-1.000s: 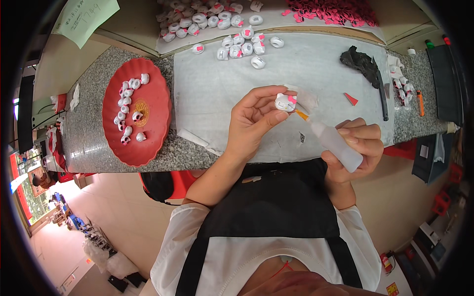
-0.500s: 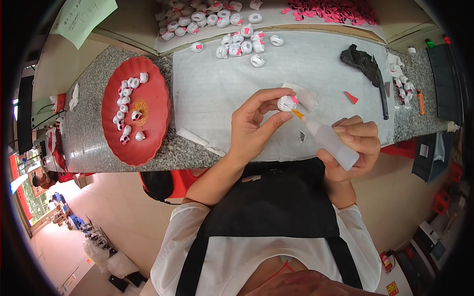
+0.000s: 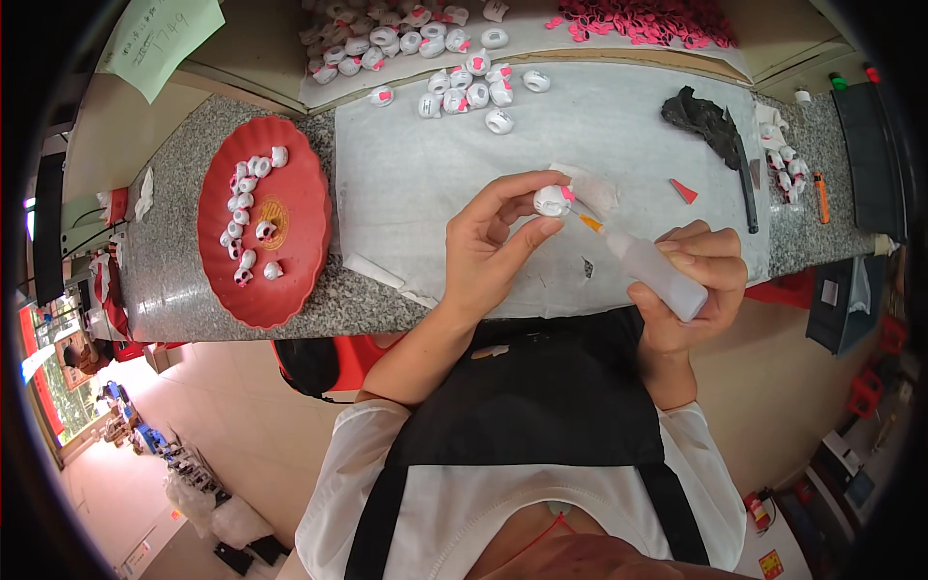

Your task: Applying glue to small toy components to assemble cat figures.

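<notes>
My left hand (image 3: 486, 242) pinches a small rounded white piece (image 3: 552, 201) with a pink bow-like patch between thumb and fingertips. Wrapped in my right hand (image 3: 704, 280) is a translucent squeeze bottle (image 3: 657, 275) with an orange tip and a fine needle. The bottle lies tilted, its needle pointing up and left toward the white piece; whether the two touch I cannot tell. Under the hands, a folded white tissue (image 3: 592, 191) rests on the white work sheet (image 3: 406, 193).
A red scalloped tray (image 3: 217, 280) with several white pieces stands at left. More white pieces (image 3: 469, 92) cluster at the back, near a heap of small pink parts (image 3: 643, 21). To the right lie crumpled black plastic (image 3: 701, 121), a red triangular scrap (image 3: 683, 190) and an orange lighter (image 3: 822, 198).
The bottle's tip has drawn back slightly to the right, away from the white piece. My left hand has shifted a little left and seems to have turned the piece.
</notes>
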`<state>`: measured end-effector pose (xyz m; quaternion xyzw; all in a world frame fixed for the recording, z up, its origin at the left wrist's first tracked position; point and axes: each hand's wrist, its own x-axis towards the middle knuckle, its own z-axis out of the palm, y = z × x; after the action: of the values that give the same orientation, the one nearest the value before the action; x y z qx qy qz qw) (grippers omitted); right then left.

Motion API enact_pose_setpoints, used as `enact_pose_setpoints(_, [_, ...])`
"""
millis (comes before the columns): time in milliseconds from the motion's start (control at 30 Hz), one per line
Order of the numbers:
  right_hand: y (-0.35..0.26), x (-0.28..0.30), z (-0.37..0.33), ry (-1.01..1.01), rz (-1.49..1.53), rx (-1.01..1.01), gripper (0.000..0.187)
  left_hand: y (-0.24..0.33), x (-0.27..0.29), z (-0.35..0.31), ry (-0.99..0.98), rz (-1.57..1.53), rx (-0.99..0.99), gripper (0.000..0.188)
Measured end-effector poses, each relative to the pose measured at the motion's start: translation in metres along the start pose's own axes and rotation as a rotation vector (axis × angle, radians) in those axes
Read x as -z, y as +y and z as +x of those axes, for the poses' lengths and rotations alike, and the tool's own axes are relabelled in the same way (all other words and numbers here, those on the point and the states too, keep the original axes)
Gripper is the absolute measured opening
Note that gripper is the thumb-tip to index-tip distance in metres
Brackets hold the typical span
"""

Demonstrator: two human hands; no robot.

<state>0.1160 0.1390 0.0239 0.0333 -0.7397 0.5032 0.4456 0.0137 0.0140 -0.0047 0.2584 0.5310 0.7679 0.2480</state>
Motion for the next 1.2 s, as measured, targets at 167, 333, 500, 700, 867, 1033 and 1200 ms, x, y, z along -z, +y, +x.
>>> enact_pose_setpoints(167, [0.014,0.019,0.013,0.150,0.038,-0.223,0.030,0.004,0.005,0.002,0.095,-0.175,0.052,0.034])
enact_pose_setpoints(333, [0.049,0.011,0.059,-0.011,0.135,-0.693,0.025,0.006,0.010,-0.001,0.118,-0.257,0.057,0.034])
enact_pose_setpoints(500, [0.124,-0.006,0.098,-0.193,-0.019,-0.586,0.024,0.007,0.006,0.001,0.103,-0.312,0.092,0.035])
enact_pose_setpoints(700, [0.162,-0.046,0.117,-0.434,-0.922,-0.161,0.019,0.004,0.008,0.003,0.090,-0.301,0.080,0.033])
enact_pose_setpoints(867, [0.142,-0.035,0.116,-0.320,-0.740,-0.108,0.014,0.006,0.009,0.003,0.097,-0.326,0.101,0.033])
enact_pose_setpoints(1033, [0.080,-0.010,0.080,-0.350,-0.043,-0.735,0.011,0.005,0.011,0.003,0.097,-0.351,0.106,0.033])
enact_pose_setpoints(1200, [0.041,-0.017,0.027,-0.210,0.238,-0.879,0.012,0.005,0.002,0.002,0.071,-0.270,0.130,0.033])
